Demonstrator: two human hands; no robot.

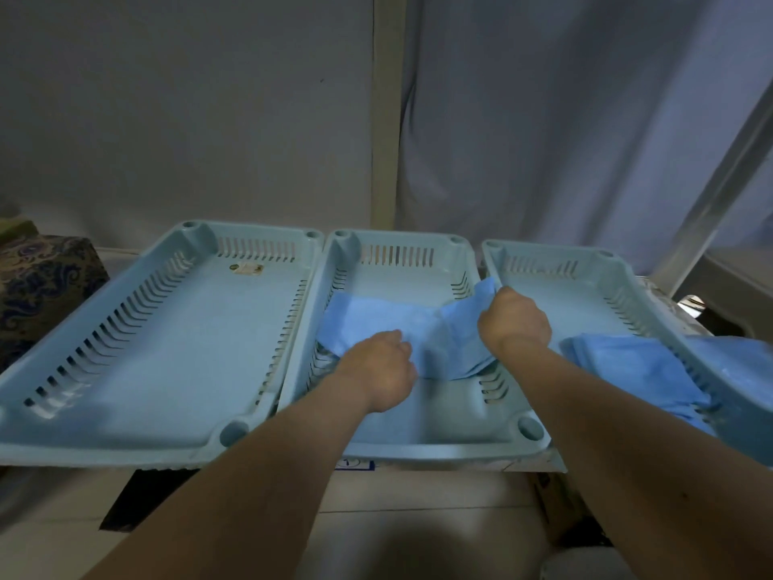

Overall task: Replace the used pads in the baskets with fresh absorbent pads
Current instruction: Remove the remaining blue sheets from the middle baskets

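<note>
both hands, left hand [378,370] and right hand [514,318], grip a blue pad [376,316] in the middle basket [439,447]; left basket [125,443] looks bare, right basket [543,261] holds another pad [627,366].

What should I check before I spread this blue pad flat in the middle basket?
1. Left hand holds the blue pad: ok.
2. Right hand grips the pad's raised edge: ok.
3. Pad lies flat: not ok, it is bunched and lifted on the right.
4. Pad sits inside the middle basket: ok.
5. Left basket lined: not ok, no pad in it.
6. Whether the pad is fresh or used: cannot tell.
</note>
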